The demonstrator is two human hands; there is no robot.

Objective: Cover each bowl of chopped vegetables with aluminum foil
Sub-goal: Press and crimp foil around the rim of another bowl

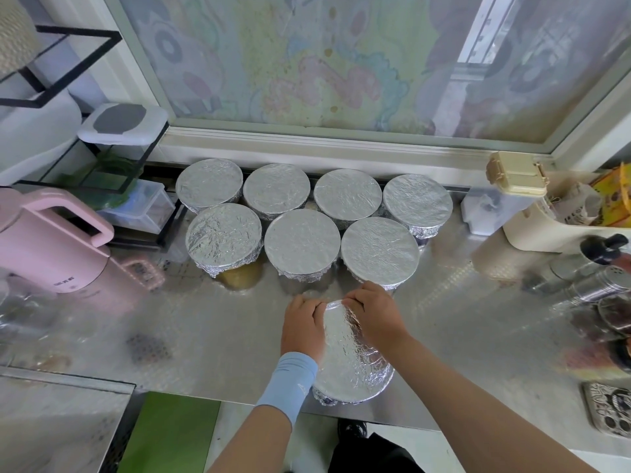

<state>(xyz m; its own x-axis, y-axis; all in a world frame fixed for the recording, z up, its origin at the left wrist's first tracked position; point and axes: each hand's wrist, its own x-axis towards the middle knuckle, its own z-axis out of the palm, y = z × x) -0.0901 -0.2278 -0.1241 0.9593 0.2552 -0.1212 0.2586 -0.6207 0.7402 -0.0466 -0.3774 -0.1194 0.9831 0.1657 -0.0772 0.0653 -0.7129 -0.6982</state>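
A foil-covered bowl [350,363] stands near the front edge of the steel counter [211,339]. My left hand [302,327] curls over its far left rim, and my right hand [374,314] curls over its far right rim, both gripping the foil at the edge. Behind it, several more foil-covered bowls [302,242] stand in two rows under the window. All of their contents are hidden by foil.
A pink kettle [51,240] stands at the left, beside a black wire rack [112,186] with clear containers. At the right are a cream box [560,230] with packets, steel shakers [594,285] and a patterned object [611,407].
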